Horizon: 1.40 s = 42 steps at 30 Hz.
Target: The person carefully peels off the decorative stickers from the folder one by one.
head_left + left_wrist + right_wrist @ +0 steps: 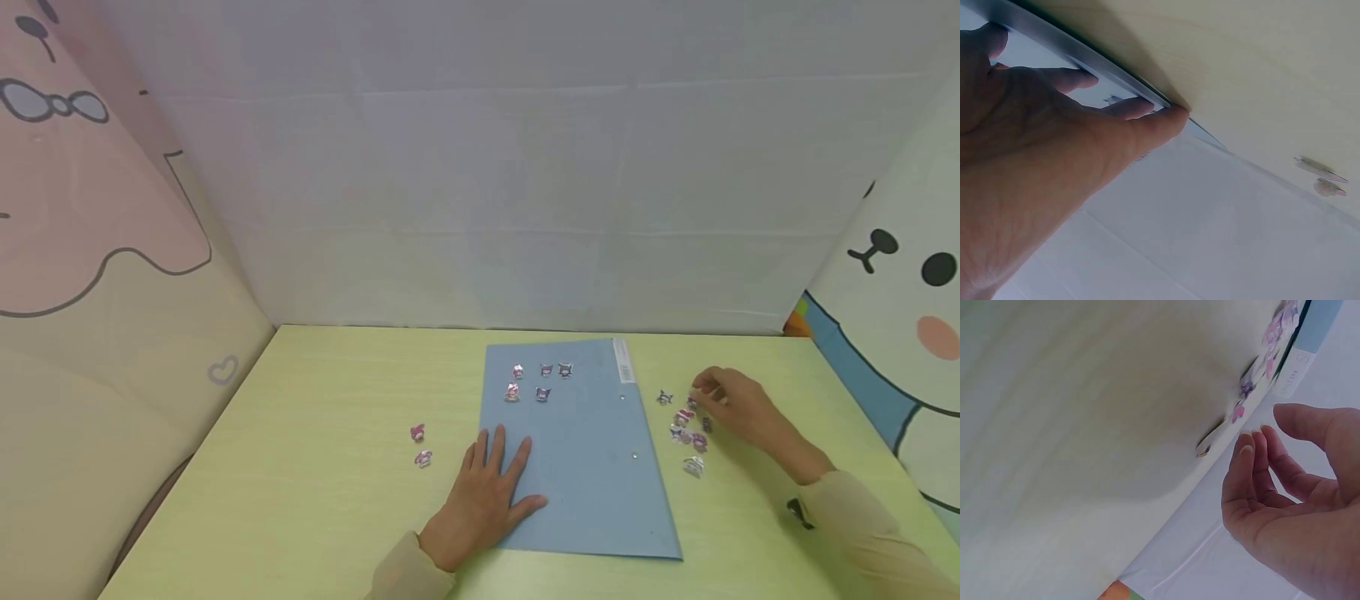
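Observation:
My left hand (478, 507) lies with spread fingers on the blue folder (585, 467); in the left wrist view its fingertips (1172, 117) reach over the folder's edge. Several small cartoon stickers, among them a dark-eared one (566, 370) and a pink-and-white one (512, 392), sit on the folder's upper part. On the right, my right hand (738, 408) hovers over a loose cluster of stickers (682, 417). Its fingers are bent, and the right wrist view shows a gap between thumb and fingertips (1246, 450) with nothing visible in it. A sticker (692, 402) lies just under those fingers.
Two pink stickers, one (417, 432) above the other (423, 458), lie left of the folder. A white barcode label (623, 361) is at the folder's top right corner. A small dark object (799, 512) lies by the right sleeve. White cloth (480, 208) hangs behind the table (315, 483).

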Each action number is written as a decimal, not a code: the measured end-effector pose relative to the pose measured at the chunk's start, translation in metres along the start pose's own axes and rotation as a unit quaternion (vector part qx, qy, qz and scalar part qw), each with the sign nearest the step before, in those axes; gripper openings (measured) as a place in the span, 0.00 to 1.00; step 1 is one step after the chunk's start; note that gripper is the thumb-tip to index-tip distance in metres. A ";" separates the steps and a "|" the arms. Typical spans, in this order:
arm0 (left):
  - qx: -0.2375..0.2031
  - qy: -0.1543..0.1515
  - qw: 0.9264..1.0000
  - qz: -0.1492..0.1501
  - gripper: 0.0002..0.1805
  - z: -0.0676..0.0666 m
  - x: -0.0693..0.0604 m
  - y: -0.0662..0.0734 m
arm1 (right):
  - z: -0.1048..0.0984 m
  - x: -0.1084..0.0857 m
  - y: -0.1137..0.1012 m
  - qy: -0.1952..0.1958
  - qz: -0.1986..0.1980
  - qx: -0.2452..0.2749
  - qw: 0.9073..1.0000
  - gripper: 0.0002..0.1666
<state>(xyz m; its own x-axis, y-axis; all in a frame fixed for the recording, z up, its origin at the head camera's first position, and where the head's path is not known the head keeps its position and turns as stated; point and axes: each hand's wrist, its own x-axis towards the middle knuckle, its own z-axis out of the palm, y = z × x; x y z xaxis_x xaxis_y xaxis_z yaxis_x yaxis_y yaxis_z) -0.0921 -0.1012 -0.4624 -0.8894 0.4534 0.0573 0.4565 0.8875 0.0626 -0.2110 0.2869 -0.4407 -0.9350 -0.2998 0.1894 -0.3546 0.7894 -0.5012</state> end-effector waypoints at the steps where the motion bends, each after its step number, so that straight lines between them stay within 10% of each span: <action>1: 0.001 0.000 1.000 0.000 0.40 0.001 0.000 0.000 | 0.001 0.001 -0.002 -0.001 0.001 0.002 1.000 0.07; 21: 0.029 0.032 0.999 0.003 0.42 0.020 0.001 -0.004 | 0.010 0.020 -0.030 -0.006 -0.019 0.022 1.000 0.08; 42: 0.021 0.027 0.999 0.011 0.40 -0.001 -0.002 0.000 | 0.019 0.038 -0.053 0.002 -0.067 0.049 0.997 0.07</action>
<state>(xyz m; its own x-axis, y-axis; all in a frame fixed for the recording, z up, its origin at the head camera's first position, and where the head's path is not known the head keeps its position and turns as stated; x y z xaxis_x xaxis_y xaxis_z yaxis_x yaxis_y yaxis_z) -0.0901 -0.1018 -0.4615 -0.8766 0.4680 0.1116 0.4728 0.8810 0.0193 -0.2275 0.2239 -0.4229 -0.8795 -0.3970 0.2626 -0.4744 0.6868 -0.5507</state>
